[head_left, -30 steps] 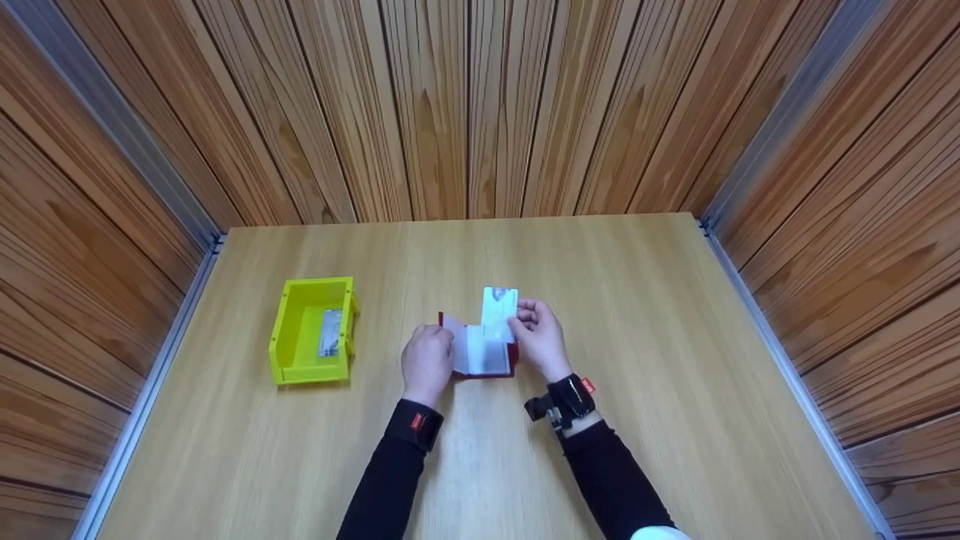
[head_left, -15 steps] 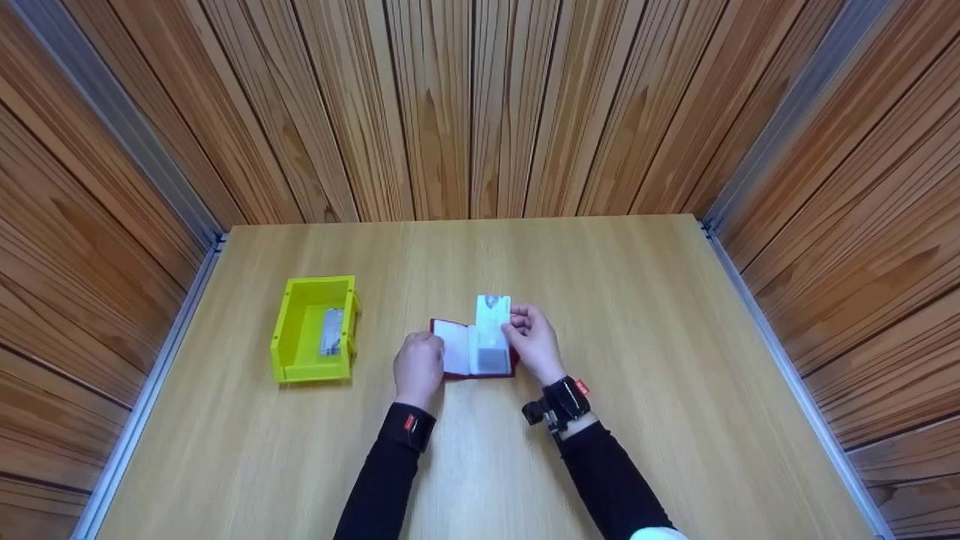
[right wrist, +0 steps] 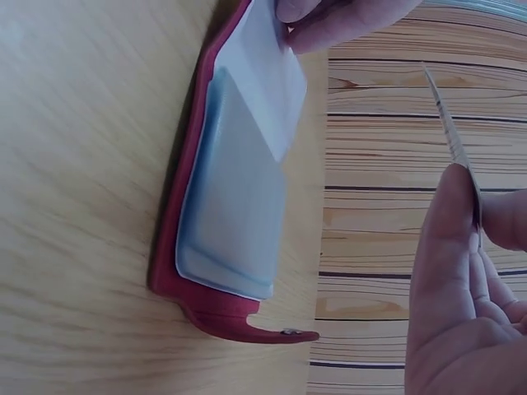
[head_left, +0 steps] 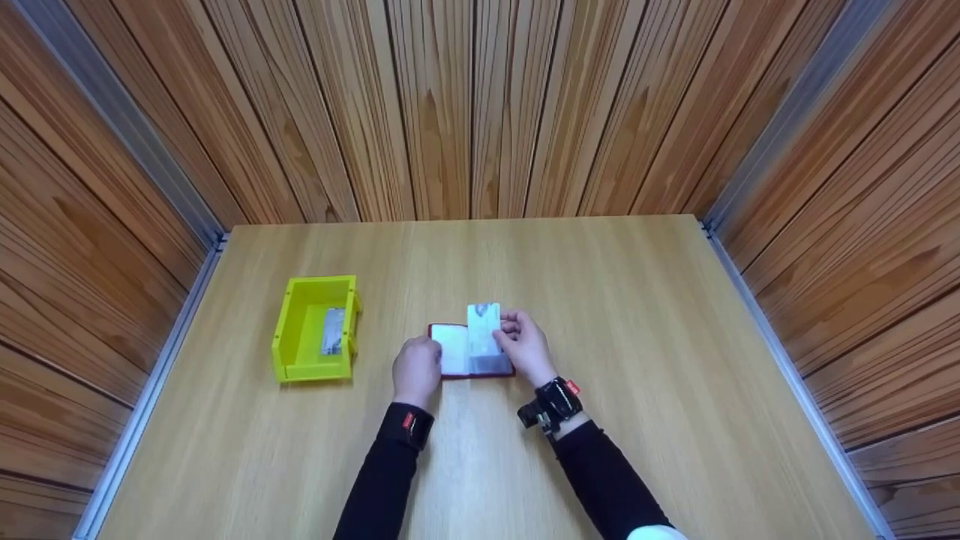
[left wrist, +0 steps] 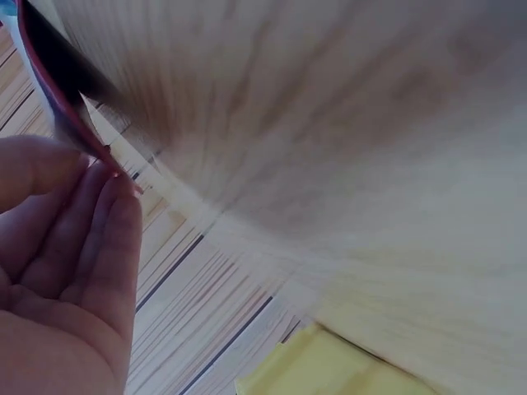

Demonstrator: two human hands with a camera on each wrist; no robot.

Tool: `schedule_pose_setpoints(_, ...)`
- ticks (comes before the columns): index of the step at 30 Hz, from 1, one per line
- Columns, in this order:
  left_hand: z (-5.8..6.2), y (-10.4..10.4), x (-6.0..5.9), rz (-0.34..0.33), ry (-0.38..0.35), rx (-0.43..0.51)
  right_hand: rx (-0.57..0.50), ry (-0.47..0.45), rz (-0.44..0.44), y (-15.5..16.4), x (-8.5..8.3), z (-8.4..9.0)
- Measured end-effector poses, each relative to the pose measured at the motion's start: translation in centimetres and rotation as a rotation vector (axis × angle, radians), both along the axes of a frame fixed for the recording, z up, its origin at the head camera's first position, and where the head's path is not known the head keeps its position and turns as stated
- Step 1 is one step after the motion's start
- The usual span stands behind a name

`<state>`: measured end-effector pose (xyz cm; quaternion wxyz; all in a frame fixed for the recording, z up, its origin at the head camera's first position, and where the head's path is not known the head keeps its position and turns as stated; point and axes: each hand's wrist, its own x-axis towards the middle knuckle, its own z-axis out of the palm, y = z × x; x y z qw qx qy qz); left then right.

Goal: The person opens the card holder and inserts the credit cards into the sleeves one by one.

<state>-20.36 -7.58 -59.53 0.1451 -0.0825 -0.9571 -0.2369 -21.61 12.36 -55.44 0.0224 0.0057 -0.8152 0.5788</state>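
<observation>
The white card (head_left: 484,322) stands pinched on edge between the right hand's (head_left: 523,346) fingers (right wrist: 449,247), just above the open red card holder (head_left: 471,352), which lies flat on the counter (head_left: 600,300). The left hand's (head_left: 417,367) fingers (left wrist: 107,247) curl round the holder's left cover edge, steadying it. Judged from this, sliding the card squarely into a clear sleeve needs its lower edge aligned with the pocket mouth and the holder kept pinned. Both forearms angle inward. Well left of the fingers sits a yellow bin (head_left: 289,352) holding another card (head_left: 331,331).
</observation>
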Motion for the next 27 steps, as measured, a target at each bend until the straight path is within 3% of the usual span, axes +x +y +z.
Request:
schedule_pose_setpoints(6, -0.1, 0.0, 0.0, -0.008, -0.03, -0.068, 0.067, 0.013, 0.03, -0.5, -0.3, -0.4)
schedule_pose_setpoints(12, -0.1, 0.0, 0.2, -0.02, -0.001, -0.121, 0.126, 0.053, 0.045, -0.5, -0.6, -1.2)
schedule_pose_setpoints(27, -0.3, 0.1, 0.0, -0.004, -0.013, -0.084, 0.287, 0.015, 0.021, -0.7, -0.8, -2.2)
